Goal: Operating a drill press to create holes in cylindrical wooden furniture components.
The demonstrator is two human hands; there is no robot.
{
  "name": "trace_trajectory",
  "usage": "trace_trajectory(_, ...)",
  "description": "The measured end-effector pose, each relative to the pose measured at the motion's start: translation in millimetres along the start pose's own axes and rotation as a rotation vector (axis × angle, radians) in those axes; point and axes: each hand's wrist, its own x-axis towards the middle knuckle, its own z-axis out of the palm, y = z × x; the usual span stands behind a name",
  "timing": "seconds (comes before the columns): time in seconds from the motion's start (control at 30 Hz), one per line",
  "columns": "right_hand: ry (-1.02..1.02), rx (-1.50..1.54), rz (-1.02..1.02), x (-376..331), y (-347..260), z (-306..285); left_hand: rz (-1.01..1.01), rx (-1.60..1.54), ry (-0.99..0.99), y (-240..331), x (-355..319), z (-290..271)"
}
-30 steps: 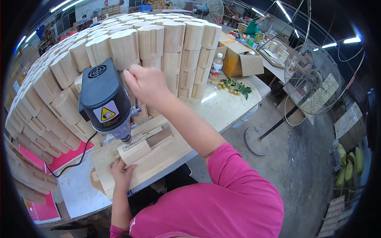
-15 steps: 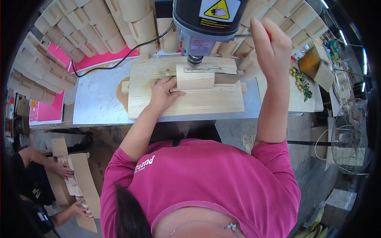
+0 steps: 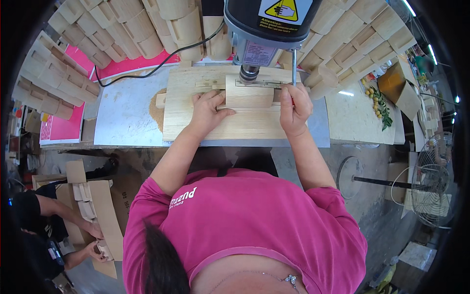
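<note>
My left hand lies on a flat wooden jig board and holds the left edge of a small wooden block. The block sits right under the chuck of a black drill press. My right hand is closed round the thin metal feed lever at the block's right side. The board rests on a grey metal sheet on the bench.
Stacks of curved wooden pieces ring the bench on the left, back and right. A sawdust pile and a black cable lie left of the board. Another person's hands work at a cardboard box lower left. A fan stands right.
My right hand has come down and left with the lever, from beside the drill head to the block's right side. My left hand stays at the block. The view has shifted slightly.
</note>
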Motion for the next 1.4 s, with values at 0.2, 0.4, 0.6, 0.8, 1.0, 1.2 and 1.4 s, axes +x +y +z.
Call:
trace_trajectory(0.2, 0.106, -0.073, -0.203, 50, -15, -23, 0.004, 0.008, 0.029, -4, -1, 3)
trace_trajectory(0.4, -0.017, -0.163, 0.152, 173, -6, -19, -0.082, -0.033, -0.032, 9, 5, -2)
trace_trajectory(0.6, -0.214, 0.205, 0.389, 152, 22, -23, -0.18, -0.039, -0.088, 8, 4, -6)
trace_trajectory(0.8, -0.808, -0.252, 0.436, 19, 59, -60, -0.167, -0.371, -0.014, -10, 7, 13)
trace_trajectory(1.0, -0.717, -0.021, 0.639, -12, 23, -77, -0.021, -0.376, -0.001, 4, -20, -70)
trace_trajectory(1.2, -0.686, 0.311, 0.979, -37, 0, -93, -0.484, -0.714, 0.255, -1, -65, -161)
trace_trajectory(1.4, -0.653, 0.428, 0.757, -52, -21, -61, -0.97, -0.8, 0.246, 14, -82, -161)
